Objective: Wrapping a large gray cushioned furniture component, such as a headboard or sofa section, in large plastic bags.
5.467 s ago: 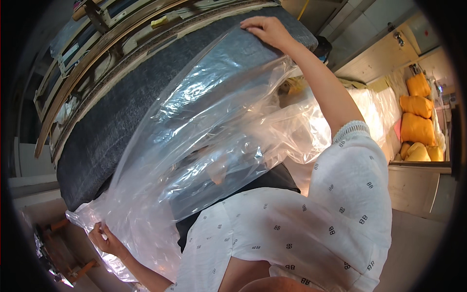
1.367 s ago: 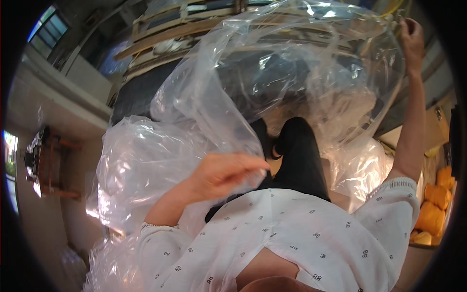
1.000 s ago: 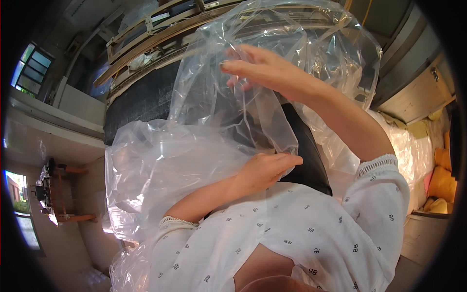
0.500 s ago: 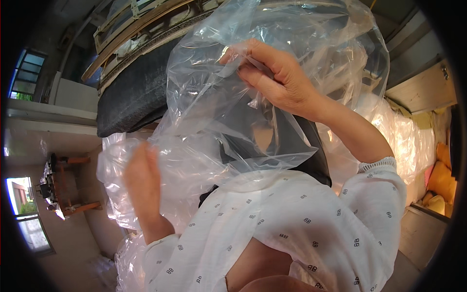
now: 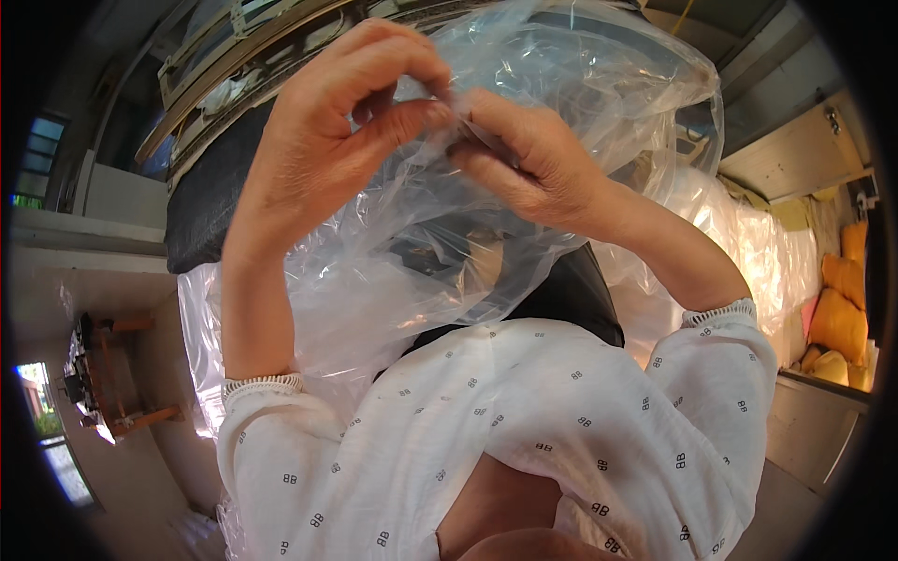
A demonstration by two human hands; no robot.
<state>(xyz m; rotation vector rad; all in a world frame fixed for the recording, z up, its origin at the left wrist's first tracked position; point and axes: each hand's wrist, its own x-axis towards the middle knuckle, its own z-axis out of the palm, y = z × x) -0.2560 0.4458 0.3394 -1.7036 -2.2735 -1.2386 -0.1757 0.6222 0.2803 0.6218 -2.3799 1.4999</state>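
Note:
A large sheet of clear plastic film (image 5: 365, 252), crumpled and glossy, spreads across my lap and out ahead of me. My left hand (image 5: 351, 112) pinches the film between thumb and fingers, high up in the view. Right beside it, my right hand (image 5: 533, 154) grips the same plastic, its fingertips close to those of the left. The small bit of film between the two hands is mostly covered by the fingers. Dark cloth on my lap shows through the film below.
Ahead on the left lies a black padded piece (image 5: 201, 192) under a wooden-edged frame (image 5: 201, 103). More clear film (image 5: 730, 243) is heaped on the right, near orange cushions (image 5: 840, 313) and a wooden panel (image 5: 795, 154). A wooden stand (image 5: 122, 374) is at the far left.
My left hand has risen from the lower left to meet the right hand and now pinches the film. The right hand keeps its hold. The view has shifted slightly.

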